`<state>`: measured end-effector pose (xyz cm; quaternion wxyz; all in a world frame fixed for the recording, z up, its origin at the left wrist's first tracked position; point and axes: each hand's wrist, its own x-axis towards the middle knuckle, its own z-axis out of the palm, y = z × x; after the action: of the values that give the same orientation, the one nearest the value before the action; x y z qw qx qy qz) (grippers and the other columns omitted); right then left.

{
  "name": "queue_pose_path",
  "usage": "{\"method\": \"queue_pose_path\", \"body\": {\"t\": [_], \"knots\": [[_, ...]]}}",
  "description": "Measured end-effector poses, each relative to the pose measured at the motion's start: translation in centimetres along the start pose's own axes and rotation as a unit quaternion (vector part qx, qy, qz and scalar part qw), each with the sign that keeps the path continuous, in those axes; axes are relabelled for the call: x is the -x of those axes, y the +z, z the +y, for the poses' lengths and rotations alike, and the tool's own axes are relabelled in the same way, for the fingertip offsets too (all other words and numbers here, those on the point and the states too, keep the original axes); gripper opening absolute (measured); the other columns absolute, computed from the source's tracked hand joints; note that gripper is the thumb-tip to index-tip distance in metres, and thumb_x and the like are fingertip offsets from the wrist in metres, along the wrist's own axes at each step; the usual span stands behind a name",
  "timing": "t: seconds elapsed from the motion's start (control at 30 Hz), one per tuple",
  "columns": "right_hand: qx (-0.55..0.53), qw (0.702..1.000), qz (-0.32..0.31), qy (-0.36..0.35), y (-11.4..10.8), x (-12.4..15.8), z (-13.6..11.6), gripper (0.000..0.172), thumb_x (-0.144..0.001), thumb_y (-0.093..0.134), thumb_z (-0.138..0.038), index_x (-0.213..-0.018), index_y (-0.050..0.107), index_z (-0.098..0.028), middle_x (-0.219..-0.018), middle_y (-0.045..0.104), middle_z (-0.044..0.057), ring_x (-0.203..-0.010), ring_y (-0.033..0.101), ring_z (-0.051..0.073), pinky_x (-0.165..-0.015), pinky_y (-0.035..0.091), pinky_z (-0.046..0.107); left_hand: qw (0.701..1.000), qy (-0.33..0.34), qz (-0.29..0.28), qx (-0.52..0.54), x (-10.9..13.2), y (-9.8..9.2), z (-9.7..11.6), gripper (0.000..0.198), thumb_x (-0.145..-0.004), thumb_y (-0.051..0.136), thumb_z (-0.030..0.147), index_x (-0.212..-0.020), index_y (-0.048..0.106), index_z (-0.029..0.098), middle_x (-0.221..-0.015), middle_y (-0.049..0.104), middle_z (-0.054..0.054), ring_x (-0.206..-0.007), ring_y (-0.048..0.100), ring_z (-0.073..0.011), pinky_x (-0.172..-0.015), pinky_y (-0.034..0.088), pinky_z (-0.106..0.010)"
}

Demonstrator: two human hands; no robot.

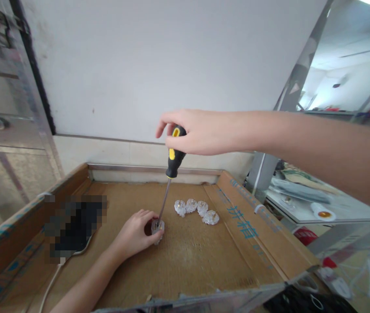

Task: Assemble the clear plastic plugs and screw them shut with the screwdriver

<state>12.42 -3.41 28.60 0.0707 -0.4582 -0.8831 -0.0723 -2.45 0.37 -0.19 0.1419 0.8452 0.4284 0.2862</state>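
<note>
A black and yellow screwdriver (pixel 176 158) stands nearly upright, its handle held in my right hand (pixel 185 132) above the cardboard. Its shaft runs down into a small clear faceted piece (pixel 157 230). Thumb and fingers of my left hand (pixel 137 234) close around that clear piece on the cardboard surface (pixel 185 269). To the right of it, several similar clear pieces (pixel 191 206) lie in a curved row, with small gold-coloured spots in their middles. The screwdriver's tip is hidden inside the held piece.
A dark, pixelated device (pixel 79 226) with a white cable lies at the left. Cardboard side walls (pixel 253 217) edge the work surface. A white wall rises behind, and a side table (pixel 298 208) with a tape roll (pixel 323 213) stands right.
</note>
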Motion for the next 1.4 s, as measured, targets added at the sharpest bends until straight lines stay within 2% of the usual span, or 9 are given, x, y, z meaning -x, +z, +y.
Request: {"method": "queue_pose_path", "body": {"t": [0.1, 0.2, 0.43, 0.57, 0.73, 0.9, 1.03, 1.17, 1.4], "knots": [[-0.019, 0.999, -0.044, 0.000, -0.1, 0.0, -0.5, 0.026, -0.078, 0.054, -0.031, -0.103, 0.058, -0.027, -0.092, 0.065, 0.000, -0.073, 0.059, 0.016, -0.057, 0.040, 0.024, 1.000, 0.000, -0.001, -0.003, 0.0, 0.1, 0.0, 0.020, -0.075, 0.058, 0.036, -0.088, 0.062, 0.022, -0.083, 0.064, -0.003, -0.081, 0.057, -0.0214, -0.072, 0.044, -0.031], [0.056, 0.998, -0.019, 0.034, -0.1, 0.1, -1.1, 0.024, -0.082, 0.048, -0.039, -0.093, 0.061, -0.021, -0.079, 0.064, 0.003, -0.066, 0.058, 0.018, -0.055, 0.038, 0.027, 1.000, 0.000, 0.009, -0.002, 0.1, 0.1, 0.0, 0.023, -0.075, 0.058, 0.036, -0.093, 0.061, 0.022, -0.086, 0.064, -0.003, -0.083, 0.057, -0.0218, -0.074, 0.044, -0.032], [0.033, 0.999, -0.037, -0.015, -0.3, 0.3, -1.0, 0.022, -0.073, 0.056, -0.024, -0.095, 0.059, -0.023, -0.090, 0.064, 0.002, -0.066, 0.057, 0.014, -0.051, 0.037, 0.024, 1.000, 0.017, 0.021, 0.006, 0.1, -0.1, 0.1, 0.019, -0.078, 0.054, 0.032, -0.093, 0.062, 0.023, -0.082, 0.064, -0.003, -0.079, 0.058, -0.0210, -0.071, 0.045, -0.032], [0.019, 0.998, -0.066, -0.003, -0.4, 0.3, -1.0, 0.020, -0.081, 0.048, -0.030, -0.091, 0.063, -0.022, -0.071, 0.064, 0.001, -0.059, 0.057, 0.015, -0.051, 0.037, 0.026, 1.000, 0.012, 0.022, 0.002, 0.0, -0.1, 0.1, 0.019, -0.078, 0.054, 0.029, -0.094, 0.062, 0.023, -0.081, 0.064, -0.004, -0.078, 0.059, -0.0212, -0.070, 0.046, -0.031], [0.049, 0.998, -0.021, -0.026, 0.1, 0.4, -1.1, 0.035, -0.073, 0.054, -0.020, -0.108, 0.056, -0.023, -0.099, 0.062, 0.005, -0.064, 0.054, 0.013, -0.052, 0.036, 0.025, 1.000, 0.011, 0.019, 0.003, 0.0, 0.0, 0.1, 0.019, -0.077, 0.055, 0.031, -0.092, 0.062, 0.022, -0.082, 0.065, -0.003, -0.078, 0.060, -0.0209, -0.070, 0.046, -0.030], [0.068, 0.997, 0.017, -0.027, 0.4, 0.3, -0.7, 0.020, -0.080, 0.047, -0.028, -0.087, 0.063, -0.017, -0.077, 0.063, 0.006, -0.062, 0.054, 0.016, -0.053, 0.035, 0.026, 1.000, 0.008, 0.014, 0.005, 0.1, 0.1, 0.0, 0.023, -0.074, 0.059, 0.034, -0.094, 0.061, 0.023, -0.084, 0.064, -0.003, -0.080, 0.059, -0.0207, -0.071, 0.046, -0.030], [-0.002, 0.999, -0.013, -0.046, 0.1, 0.4, -1.1, 0.024, -0.077, 0.050, -0.021, -0.099, 0.062, -0.023, -0.085, 0.065, 0.001, -0.067, 0.055, 0.014, -0.055, 0.036, 0.024, 1.000, 0.006, 0.015, 0.005, 0.1, 0.1, 0.0, 0.020, -0.076, 0.058, 0.035, -0.092, 0.061, 0.023, -0.082, 0.064, -0.003, -0.079, 0.058, -0.0202, -0.071, 0.045, -0.030], [0.050, 0.997, 0.008, -0.052, 0.1, 0.3, -1.5, 0.021, -0.081, 0.047, -0.028, -0.086, 0.066, -0.019, -0.077, 0.065, 0.004, -0.064, 0.055, 0.016, -0.055, 0.035, 0.026, 1.000, 0.003, 0.016, 0.001, 0.0, 0.1, 0.1, 0.018, -0.081, 0.053, 0.037, -0.089, 0.061, 0.023, -0.080, 0.063, -0.003, -0.077, 0.058, -0.0200, -0.068, 0.044, -0.029], [0.038, 0.999, 0.010, -0.036, 0.6, 0.3, -0.8, 0.025, -0.081, 0.048, -0.029, -0.100, 0.062, -0.021, -0.085, 0.064, 0.003, -0.069, 0.056, 0.015, -0.056, 0.034, 0.025, 1.000, 0.000, 0.020, 0.009, 0.0, 0.2, -0.1, 0.021, -0.083, 0.051, 0.040, -0.089, 0.061, 0.023, -0.078, 0.062, -0.003, -0.074, 0.057, -0.0193, -0.065, 0.043, -0.028]]}}
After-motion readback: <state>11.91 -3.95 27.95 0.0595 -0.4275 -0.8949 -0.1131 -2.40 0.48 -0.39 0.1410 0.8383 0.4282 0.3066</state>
